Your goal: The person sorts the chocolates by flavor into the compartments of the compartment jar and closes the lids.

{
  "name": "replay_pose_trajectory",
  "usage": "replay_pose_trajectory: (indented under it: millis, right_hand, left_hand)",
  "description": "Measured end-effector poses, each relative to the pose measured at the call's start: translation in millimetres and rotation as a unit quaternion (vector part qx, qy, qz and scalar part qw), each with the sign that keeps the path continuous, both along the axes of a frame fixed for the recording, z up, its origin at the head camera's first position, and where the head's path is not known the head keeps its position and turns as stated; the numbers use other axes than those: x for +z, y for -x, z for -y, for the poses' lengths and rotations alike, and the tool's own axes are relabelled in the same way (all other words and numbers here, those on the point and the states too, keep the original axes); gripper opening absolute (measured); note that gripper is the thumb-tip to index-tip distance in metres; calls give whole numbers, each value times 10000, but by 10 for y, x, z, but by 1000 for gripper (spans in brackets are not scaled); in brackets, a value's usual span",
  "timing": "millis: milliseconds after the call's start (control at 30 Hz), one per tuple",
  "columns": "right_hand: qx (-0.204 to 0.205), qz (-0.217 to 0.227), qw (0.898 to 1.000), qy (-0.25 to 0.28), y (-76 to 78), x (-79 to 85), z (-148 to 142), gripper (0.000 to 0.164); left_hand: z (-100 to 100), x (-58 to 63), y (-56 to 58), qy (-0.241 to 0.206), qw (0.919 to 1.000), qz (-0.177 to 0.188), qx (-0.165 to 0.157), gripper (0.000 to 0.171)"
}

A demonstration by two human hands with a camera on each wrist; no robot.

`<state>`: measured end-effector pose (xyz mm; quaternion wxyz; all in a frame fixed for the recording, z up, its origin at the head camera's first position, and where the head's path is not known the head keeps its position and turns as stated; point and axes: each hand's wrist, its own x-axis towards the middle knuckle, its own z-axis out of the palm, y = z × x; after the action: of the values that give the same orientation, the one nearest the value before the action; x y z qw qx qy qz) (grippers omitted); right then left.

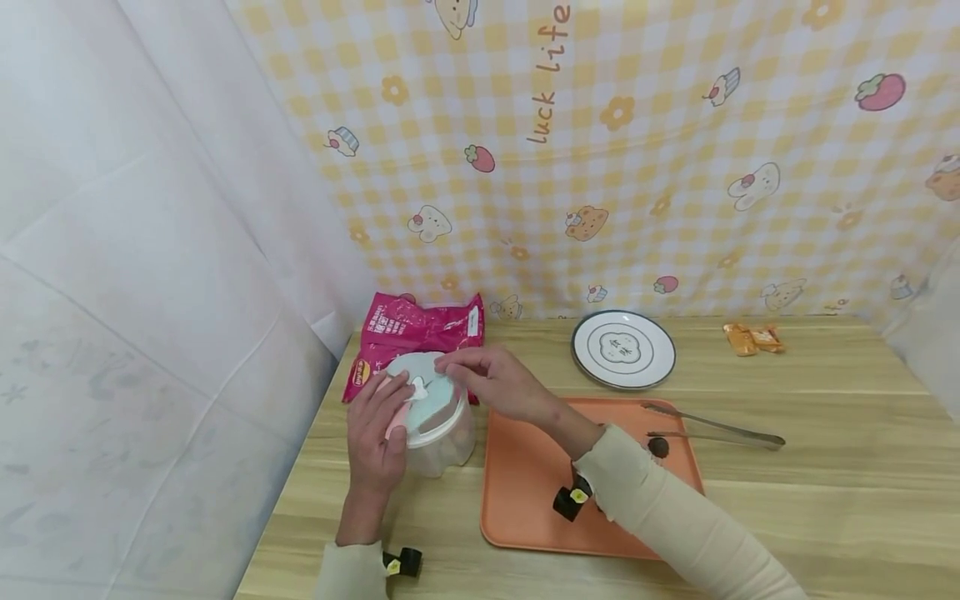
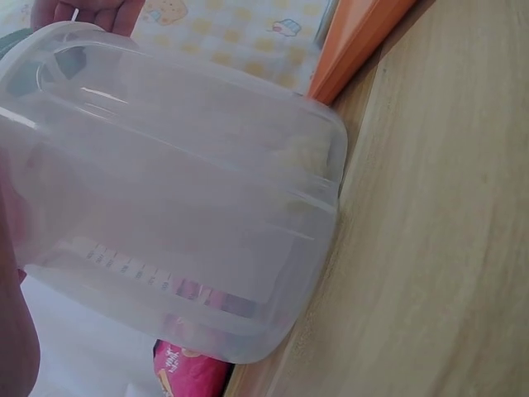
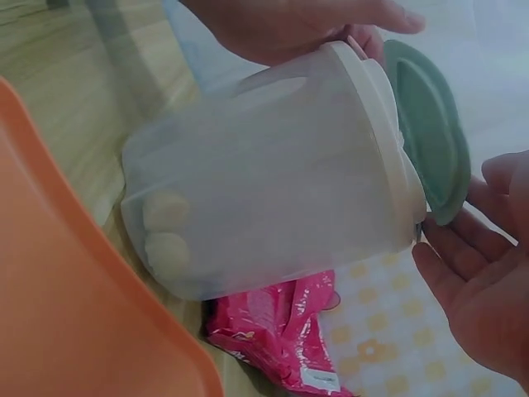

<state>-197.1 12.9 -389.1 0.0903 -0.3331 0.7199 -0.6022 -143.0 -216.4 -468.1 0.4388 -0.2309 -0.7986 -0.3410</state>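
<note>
A tall translucent storage container (image 1: pixel 438 446) stands on the table, with pale round pieces (image 3: pixel 167 211) at its bottom. Its lid has pink and pale green sections, and a green flap (image 3: pixel 430 128) is tilted up in the right wrist view. My left hand (image 1: pixel 375 429) rests across the pink side, fingers stretched over the lid, thumb at the near side. From the other side my right hand (image 1: pixel 506 383) reaches over, its extended fingertips touching the edge of the raised green flap.
Behind the container lies a pink snack bag (image 1: pixel 420 325). An orange tray (image 1: pixel 525 492) sits to its right, with metal tongs (image 1: pixel 727 429) and a small dark ball (image 1: pixel 657 447). Farther back are a white plate (image 1: pixel 652 367) and small orange packets (image 1: pixel 753 339).
</note>
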Motion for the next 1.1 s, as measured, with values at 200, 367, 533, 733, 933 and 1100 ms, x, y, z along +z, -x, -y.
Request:
replay_pose_trajectory:
  millis: [200, 367, 533, 733, 933, 1100]
  right_hand:
    - [-67, 22, 10000, -29, -42, -22, -2, 30]
    - [-100, -310, 9993, -159, -32, -66, 4, 33]
    - [-72, -663, 9968, -434, -20, -104, 5, 36]
    - [196, -585, 9962, -612, -5, -136, -35, 41]
    - [542, -288, 9953, -756, 16, -168, -79, 49]
    - [713, -160, 9940, -820, 13, -182, -65, 47]
  left_hand:
    - [-11, -7, -12, -60, 9997, 206, 73, 40]
    - [-8, -8, -14, -91, 9997, 234, 43, 39]
    - [-3, -9, -12, -81, 9997, 250, 33, 39]
    - [1, -19, -8, -138, 9995, 294, -31, 40]
    - [0, -12, -20, -211, 9988, 405, -185, 41]
    - [9, 5, -30, -335, 9979, 473, -281, 41]
